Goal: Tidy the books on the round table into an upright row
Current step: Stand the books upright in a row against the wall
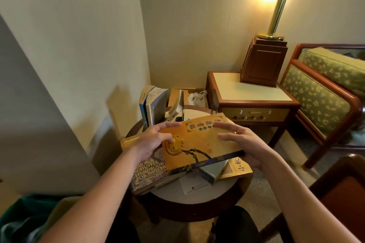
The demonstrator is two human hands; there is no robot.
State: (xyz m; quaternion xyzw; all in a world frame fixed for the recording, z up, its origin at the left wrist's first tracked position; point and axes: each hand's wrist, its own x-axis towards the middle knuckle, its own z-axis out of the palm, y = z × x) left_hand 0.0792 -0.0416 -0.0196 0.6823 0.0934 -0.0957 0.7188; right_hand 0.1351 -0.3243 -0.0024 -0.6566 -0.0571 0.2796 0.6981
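I hold an orange book (199, 144) with Chinese characters above the round table (189, 197), cover facing me, tilted. My left hand (152, 140) grips its left edge, thumb on the cover. My right hand (245, 144) grips its right edge, fingers over the top. Under it lie a dark handbook for writers (148, 173), a grey book (212, 171) and a yellow book (237, 167). At the table's back left, two upright books (153, 104) stand side by side. A third book (176, 108) leans to their right.
A wall runs close on the left. A wooden side table (250, 92) with a brass lamp base (263, 59) stands right of the round table. A green patterned armchair (324, 96) is at far right. A white sheet (194, 184) lies on the table's front.
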